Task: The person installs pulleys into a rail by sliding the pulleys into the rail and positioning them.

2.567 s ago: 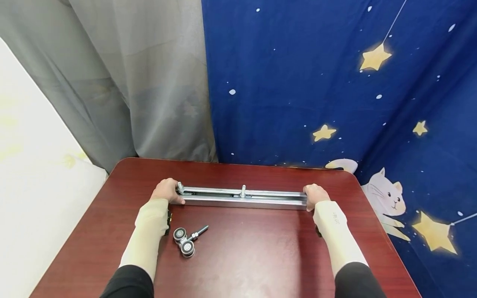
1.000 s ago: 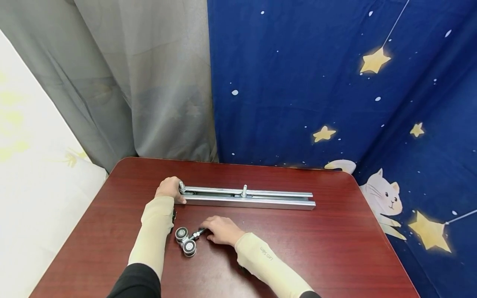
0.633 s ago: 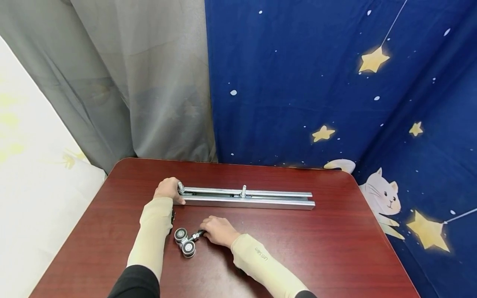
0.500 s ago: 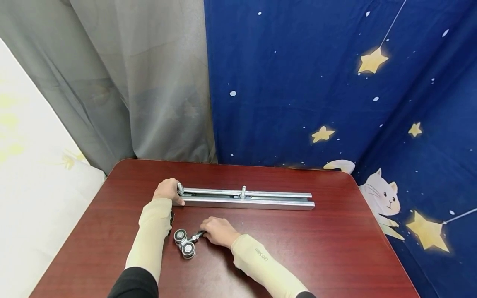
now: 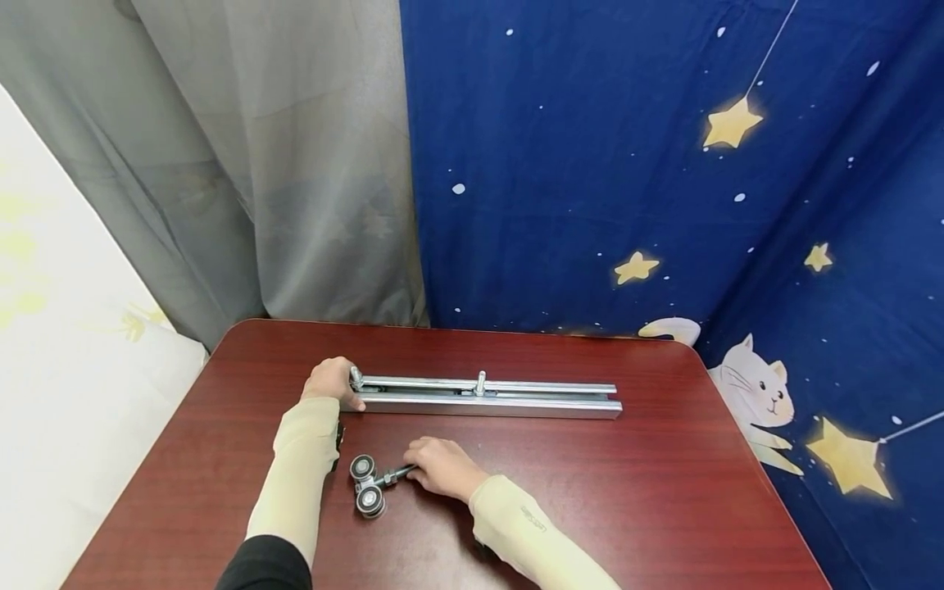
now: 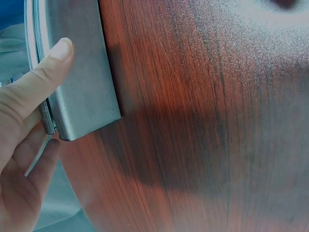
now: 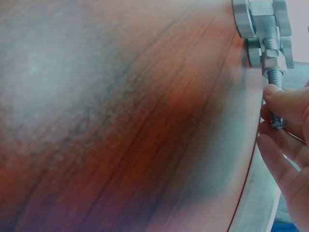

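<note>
A silver metal sliding-door rail (image 5: 546, 406) lies lengthwise near the back of the table, its slot facing up. My left hand (image 5: 329, 381) grips its left end, with the thumb (image 6: 48, 67) across the near side wall. One bolt (image 5: 481, 383) stands up from the slot near the middle, and another bolt (image 5: 356, 378) stands beside the left hand. In front of the rail is a roller trolley (image 5: 369, 487) with black-and-silver wheels. My right hand (image 5: 445, 469) pinches the end of its threaded bolt (image 7: 275, 77) between thumb and fingers.
The dark red wooden table (image 5: 664, 492) has a rounded back edge. Behind it hang a grey curtain (image 5: 332, 205) and a blue starry curtain (image 5: 531, 164). White fabric (image 5: 88, 369) lies beyond the left edge.
My right hand has left the rail's right end and come to the roller trolley's bolt. In the last half second the trolley has turned slightly and shifted right. The left hand stays on the rail.
</note>
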### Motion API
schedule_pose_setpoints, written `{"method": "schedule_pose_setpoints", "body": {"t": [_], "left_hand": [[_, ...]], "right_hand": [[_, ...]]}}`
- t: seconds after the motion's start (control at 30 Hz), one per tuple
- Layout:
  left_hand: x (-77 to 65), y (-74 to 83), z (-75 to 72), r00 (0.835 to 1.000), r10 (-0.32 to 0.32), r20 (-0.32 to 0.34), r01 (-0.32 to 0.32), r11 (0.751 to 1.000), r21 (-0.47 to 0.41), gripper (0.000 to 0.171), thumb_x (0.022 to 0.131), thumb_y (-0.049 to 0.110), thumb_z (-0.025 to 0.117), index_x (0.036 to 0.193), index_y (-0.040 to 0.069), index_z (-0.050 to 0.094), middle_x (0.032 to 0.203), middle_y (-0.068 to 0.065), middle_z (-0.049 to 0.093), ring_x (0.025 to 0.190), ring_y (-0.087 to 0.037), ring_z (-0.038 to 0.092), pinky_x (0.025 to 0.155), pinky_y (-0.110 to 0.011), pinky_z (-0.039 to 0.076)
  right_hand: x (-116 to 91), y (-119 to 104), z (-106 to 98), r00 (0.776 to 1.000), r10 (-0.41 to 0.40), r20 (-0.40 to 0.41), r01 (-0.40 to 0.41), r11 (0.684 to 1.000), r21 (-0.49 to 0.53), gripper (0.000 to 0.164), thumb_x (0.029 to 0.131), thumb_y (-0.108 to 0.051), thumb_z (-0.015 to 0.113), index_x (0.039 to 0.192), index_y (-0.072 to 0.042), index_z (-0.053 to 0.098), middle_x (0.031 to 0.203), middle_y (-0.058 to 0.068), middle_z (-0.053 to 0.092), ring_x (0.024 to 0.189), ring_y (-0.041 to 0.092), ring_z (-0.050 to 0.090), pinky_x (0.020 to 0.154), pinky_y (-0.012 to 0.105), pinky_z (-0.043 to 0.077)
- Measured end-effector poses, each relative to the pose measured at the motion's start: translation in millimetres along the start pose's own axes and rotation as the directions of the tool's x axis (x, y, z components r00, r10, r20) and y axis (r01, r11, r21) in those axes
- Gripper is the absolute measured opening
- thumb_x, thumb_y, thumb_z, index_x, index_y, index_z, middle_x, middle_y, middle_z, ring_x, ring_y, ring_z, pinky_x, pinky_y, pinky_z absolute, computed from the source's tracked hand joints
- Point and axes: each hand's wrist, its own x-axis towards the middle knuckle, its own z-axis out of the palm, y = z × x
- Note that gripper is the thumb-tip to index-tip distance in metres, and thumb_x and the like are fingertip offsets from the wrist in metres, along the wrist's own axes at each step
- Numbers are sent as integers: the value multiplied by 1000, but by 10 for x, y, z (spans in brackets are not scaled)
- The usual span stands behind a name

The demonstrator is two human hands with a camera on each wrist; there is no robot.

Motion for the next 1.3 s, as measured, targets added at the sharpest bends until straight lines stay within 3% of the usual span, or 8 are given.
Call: {"method": "schedule_pose_setpoints", "body": {"t": [0.4, 0.7, 0.9, 1.03, 1.17, 1.3], "left_hand": [[-26, 1, -22, 1000, 4, 10, -4, 1000, 5, 37, 52, 20, 88, 77, 8, 63, 74, -7, 57, 67, -25, 51, 55, -38, 44], [-7, -15, 2, 1000, 9, 1, -9, 1000, 8, 37, 51, 21, 88, 75, 9, 63, 73, -6, 57, 67, -24, 51, 55, -38, 44], [-11, 0, -1, 1000, 5, 10, -5, 1000, 9, 38, 52, 21, 88, 77, 7, 63, 74, -8, 57, 67, -25, 51, 55, -38, 44], [-14, 3, -7, 1000, 4, 15, -4, 1000, 18, 37, 54, 21, 87, 78, 7, 63, 75, -8, 58, 67, -25, 51, 55, -38, 44], [-14, 11, -12, 1000, -2, 22, 1, 1000, 16, 37, 54, 21, 87, 78, 7, 63, 75, -8, 58, 66, -24, 52, 55, -38, 44], [-17, 16, -24, 1000, -2, 22, 2, 1000, 11, 36, 54, 21, 87, 77, 8, 63, 74, -7, 57, 66, -24, 51, 56, -37, 44]], "right_hand": [[-197, 17, -85, 999, 33, 4, -33, 999, 8, 7, 78, -22, 69, 77, -19, 63, 74, -9, 54, 73, 8, 55, 65, 19, 45], [-258, 52, -197, 994, 19, -107, -11, 997, 77, 6, 77, -16, 69, 83, -16, 69, 76, -8, 56, 74, 8, 53, 67, 16, 43], [-201, 16, -339, 983, -9, -184, 31, 993, 115, 10, 76, -13, 70, 85, -16, 70, 77, -8, 56, 76, 7, 52, 70, 15, 42], [-99, -67, -393, 970, -78, -229, 95, 993, 65, 12, 75, -12, 70, 86, -16, 70, 78, -8, 57, 76, 6, 53, 73, 13, 43], [5, -153, -378, 964, -151, -219, 147, 989, -31, 11, 75, -14, 67, 85, -19, 68, 76, -9, 55, 74, 7, 52, 70, 14, 43], [42, -184, -369, 975, -120, -187, 117, 993, -26, 12, 75, -14, 67, 85, -19, 68, 77, -9, 54, 74, 6, 52, 69, 15, 43]]}}
